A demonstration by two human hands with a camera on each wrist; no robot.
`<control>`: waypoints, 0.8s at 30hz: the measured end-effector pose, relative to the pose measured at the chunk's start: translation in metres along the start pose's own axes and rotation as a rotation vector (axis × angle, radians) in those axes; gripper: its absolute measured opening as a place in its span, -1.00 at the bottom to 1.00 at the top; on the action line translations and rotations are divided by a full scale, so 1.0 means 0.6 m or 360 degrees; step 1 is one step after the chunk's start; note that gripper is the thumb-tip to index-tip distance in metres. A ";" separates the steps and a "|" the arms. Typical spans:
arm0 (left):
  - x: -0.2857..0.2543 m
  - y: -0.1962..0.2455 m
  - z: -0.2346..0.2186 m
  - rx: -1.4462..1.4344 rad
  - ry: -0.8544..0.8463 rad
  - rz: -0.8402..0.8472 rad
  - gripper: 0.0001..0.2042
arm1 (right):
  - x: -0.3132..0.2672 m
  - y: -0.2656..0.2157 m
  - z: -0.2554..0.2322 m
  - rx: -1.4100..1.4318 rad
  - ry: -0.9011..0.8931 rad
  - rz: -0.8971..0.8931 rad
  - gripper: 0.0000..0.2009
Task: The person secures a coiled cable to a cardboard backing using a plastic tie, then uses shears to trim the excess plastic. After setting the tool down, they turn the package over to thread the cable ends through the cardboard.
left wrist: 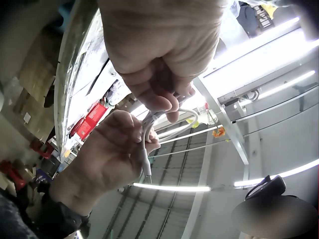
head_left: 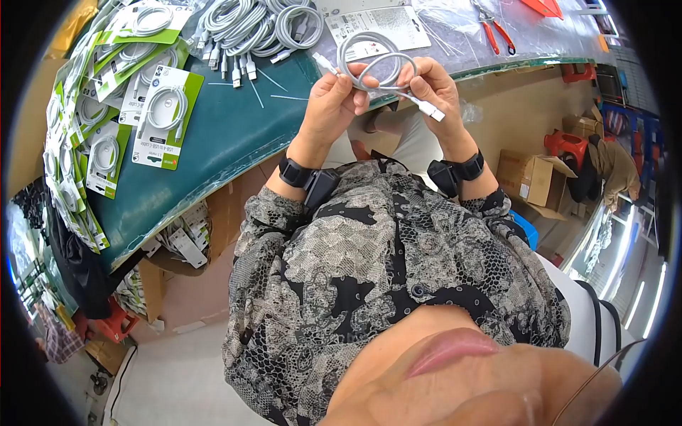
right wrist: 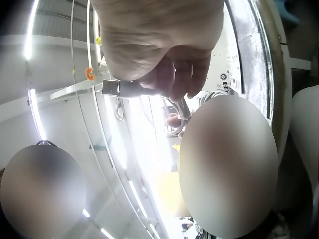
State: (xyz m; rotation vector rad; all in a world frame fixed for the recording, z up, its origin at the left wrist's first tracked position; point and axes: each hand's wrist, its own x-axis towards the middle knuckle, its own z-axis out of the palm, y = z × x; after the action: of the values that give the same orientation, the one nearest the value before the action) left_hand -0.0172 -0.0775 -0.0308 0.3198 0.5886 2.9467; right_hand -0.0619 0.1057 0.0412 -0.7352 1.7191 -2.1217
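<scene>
A grey USB cable (head_left: pixel 370 34), wound in loose loops, is held over the front edge of the table between both hands. My left hand (head_left: pixel 329 106) pinches the left side of the coil, and a white connector end (head_left: pixel 325 62) sticks up past its fingers. On the other side my right hand (head_left: pixel 437 89) grips the coil with thumb and fingers. The USB-A plug (head_left: pixel 430 110) hangs out below the right thumb; its metal end (right wrist: pixel 110 88) also shows in the right wrist view. In the left wrist view, both hands' fingertips meet close together at the cable.
Carded cables (head_left: pixel 163 117) in green-and-white packs are heaped at the left of the green table mat (head_left: pixel 206 153). Behind lie bundled grey cables (head_left: pixel 234 28) and thin ties (head_left: pixel 257 94). A printed card (head_left: pixel 355 27) and red-handled pliers (head_left: pixel 491 39) lie farther right.
</scene>
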 end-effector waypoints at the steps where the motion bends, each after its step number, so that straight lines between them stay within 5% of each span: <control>1: -0.001 -0.001 -0.002 -0.0008 -0.0014 -0.0013 -0.67 | -0.001 0.003 -0.004 0.0068 -0.0032 0.0028 -0.82; 7: 0.002 -0.004 0.002 0.0015 -0.0041 -0.0059 -0.69 | 0.001 0.017 -0.005 0.0094 0.0035 0.0009 -0.79; 10: 0.012 -0.010 -0.002 -0.0420 0.0091 0.0073 -0.72 | 0.009 0.007 0.030 0.0250 0.0600 0.0201 -0.69; 14: 0.012 -0.018 0.006 -0.0523 0.0334 0.0062 -0.72 | -0.011 -0.003 0.054 -0.0211 0.0354 0.0168 -0.60; 18: 0.002 -0.031 0.017 -0.0239 0.0120 -0.0057 -0.69 | -0.003 0.014 0.034 -0.0077 0.0422 0.0442 -0.58; 24: -0.005 -0.020 0.029 -0.0062 0.0095 -0.0145 -0.69 | -0.012 0.013 0.025 0.0226 0.0410 0.0475 -0.60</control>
State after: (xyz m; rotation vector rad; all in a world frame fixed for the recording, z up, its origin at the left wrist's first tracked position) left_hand -0.0093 -0.0604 -0.0202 0.1960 0.5369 2.8848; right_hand -0.0482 0.0953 0.0344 -0.1577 1.6546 -2.1668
